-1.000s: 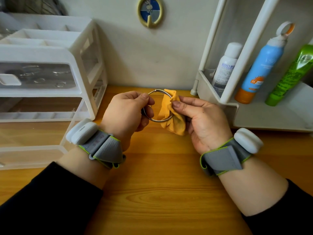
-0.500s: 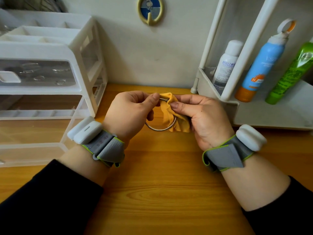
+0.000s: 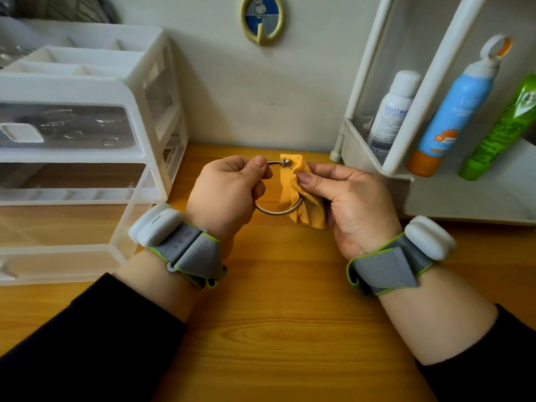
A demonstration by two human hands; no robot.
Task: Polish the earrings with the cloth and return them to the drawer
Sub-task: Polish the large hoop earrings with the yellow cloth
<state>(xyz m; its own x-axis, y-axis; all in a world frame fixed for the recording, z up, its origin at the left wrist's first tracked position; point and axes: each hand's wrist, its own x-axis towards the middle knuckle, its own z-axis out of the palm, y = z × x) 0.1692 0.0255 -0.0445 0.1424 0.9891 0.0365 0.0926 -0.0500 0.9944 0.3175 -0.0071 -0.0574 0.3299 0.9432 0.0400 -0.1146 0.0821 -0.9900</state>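
1. Storage: the white plastic organiser (image 3: 150,117) stands at nine o'clock of the hands. Its lowest clear drawer (image 3: 66,250) appears drawn out toward the viewer; its contents cannot be made out. Risk: the see-through front edge is easily misjudged, and a hoop released short of it would land on the wooden tabletop (image 3: 275,314).
2. Grip, near side: the left hand (image 3: 229,192) pinches the thin silver hoop earring (image 3: 272,212) between thumb and forefinger at about ten o'clock on its ring. The earring is held above the table at frame centre. Risk: this is a narrow pinch on smooth wire, so a hard rub could twist it free.
3. Closure: a small bead (image 3: 285,162) sits at one o'clock on the ring, just beside the cloth edge. Risk: fabric could snag there and bend or spring the clasp.
4. Grip, far side: the right hand (image 3: 351,204) pinches the folded yellow polishing cloth (image 3: 304,210) round the hoop's three o'clock side. Risk: squeezing thin wire could distort the circle. Only one earring is in view; where its mate lies cannot be told.
5. Writing, at two o'clock, in the white shelf rack (image 3: 359,146):
   - The white spray bottle (image 3: 391,111) bears blue lettering beginning "BELLE"; the remainder is illegible.
   - The blue spray can (image 3: 452,111), orange at its base, shows "50" beside a sun emblem.
   - The green tube (image 3: 501,126) carries print that cannot be read.
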